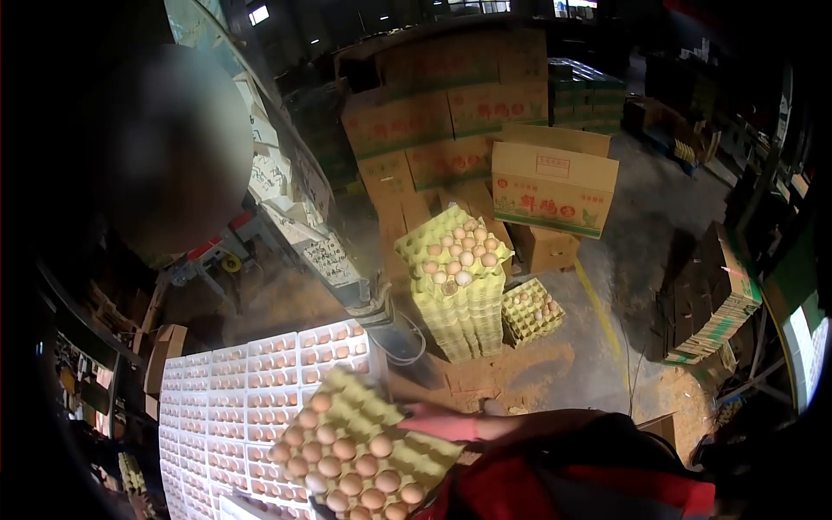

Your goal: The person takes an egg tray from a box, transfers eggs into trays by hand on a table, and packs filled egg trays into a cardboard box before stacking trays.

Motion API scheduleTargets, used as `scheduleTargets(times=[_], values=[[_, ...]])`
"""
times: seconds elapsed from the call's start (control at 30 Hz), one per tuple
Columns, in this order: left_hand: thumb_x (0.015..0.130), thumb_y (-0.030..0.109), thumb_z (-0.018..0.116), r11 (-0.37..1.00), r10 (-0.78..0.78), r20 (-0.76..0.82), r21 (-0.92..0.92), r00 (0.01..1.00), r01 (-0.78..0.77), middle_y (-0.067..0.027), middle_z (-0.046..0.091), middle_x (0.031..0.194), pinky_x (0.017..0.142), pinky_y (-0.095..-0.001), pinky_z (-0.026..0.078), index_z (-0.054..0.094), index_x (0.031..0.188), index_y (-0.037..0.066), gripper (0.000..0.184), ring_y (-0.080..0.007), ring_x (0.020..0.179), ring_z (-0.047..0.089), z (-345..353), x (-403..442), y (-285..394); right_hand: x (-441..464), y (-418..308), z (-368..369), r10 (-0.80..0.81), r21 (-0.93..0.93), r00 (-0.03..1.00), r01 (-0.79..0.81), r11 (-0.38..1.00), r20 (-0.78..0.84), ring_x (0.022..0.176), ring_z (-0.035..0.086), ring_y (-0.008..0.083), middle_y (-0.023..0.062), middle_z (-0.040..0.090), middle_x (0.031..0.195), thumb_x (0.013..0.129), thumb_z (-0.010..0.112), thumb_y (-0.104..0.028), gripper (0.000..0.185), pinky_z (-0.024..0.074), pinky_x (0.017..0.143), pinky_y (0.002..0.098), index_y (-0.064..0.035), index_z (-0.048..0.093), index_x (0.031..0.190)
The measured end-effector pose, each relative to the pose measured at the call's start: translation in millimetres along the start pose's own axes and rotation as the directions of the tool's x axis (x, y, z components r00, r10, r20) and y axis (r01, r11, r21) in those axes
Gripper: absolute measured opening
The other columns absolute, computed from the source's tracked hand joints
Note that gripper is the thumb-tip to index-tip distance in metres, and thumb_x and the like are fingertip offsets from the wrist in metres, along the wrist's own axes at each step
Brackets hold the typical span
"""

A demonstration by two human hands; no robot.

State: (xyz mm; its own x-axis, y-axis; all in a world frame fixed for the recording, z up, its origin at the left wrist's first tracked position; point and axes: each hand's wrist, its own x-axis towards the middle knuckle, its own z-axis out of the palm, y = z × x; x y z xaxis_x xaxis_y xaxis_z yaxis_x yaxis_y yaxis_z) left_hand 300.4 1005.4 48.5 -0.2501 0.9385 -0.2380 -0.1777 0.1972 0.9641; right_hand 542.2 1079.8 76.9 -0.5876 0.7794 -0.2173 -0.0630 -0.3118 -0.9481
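Note:
A yellow-green pulp egg tray (351,394), partly filled with brown eggs (366,465), is tilted in front of me at the bottom middle. My right hand (438,422), in a pink glove, grips this tray at its far right edge; its fingers are partly blurred and hidden by the tray. Eggs lie in the near and left cups, while cups along the far and right sides hold none. My left hand does not show. Beneath and left of the tray spreads a block of white egg trays (230,390) with rows of brown eggs.
A tall stack of pulp trays (459,316) stands ahead, loose eggs on top. Beside it on the floor is another tray with a few eggs (533,312). An opened carton (555,186) and stacked cartons (399,121) stand behind. A post (334,260) rises left; flattened cartons (715,299) lean right.

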Motion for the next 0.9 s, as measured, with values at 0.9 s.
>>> scheduleTargets(times=[0.9], values=[[0.108, 0.038, 0.029, 0.92, -0.08, 0.431, -0.315, 0.899, 0.233, -0.006, 0.053, 0.135, 0.102, -0.0381, 0.048, 0.043, 0.14, 0.008, 0.047, -0.0207, 0.12, 0.055, 429.3, 355.7, 51.3, 132.5, -105.6, -549.7, -0.267, -0.094, 0.872, 0.25, 0.964, -0.41, 0.095, 0.062, 0.014, 0.008, 0.068, 0.109, 0.094, 0.064, -0.024, 0.039, 0.0512, 0.083, 0.0299, 0.0052, 0.062, 0.119]])
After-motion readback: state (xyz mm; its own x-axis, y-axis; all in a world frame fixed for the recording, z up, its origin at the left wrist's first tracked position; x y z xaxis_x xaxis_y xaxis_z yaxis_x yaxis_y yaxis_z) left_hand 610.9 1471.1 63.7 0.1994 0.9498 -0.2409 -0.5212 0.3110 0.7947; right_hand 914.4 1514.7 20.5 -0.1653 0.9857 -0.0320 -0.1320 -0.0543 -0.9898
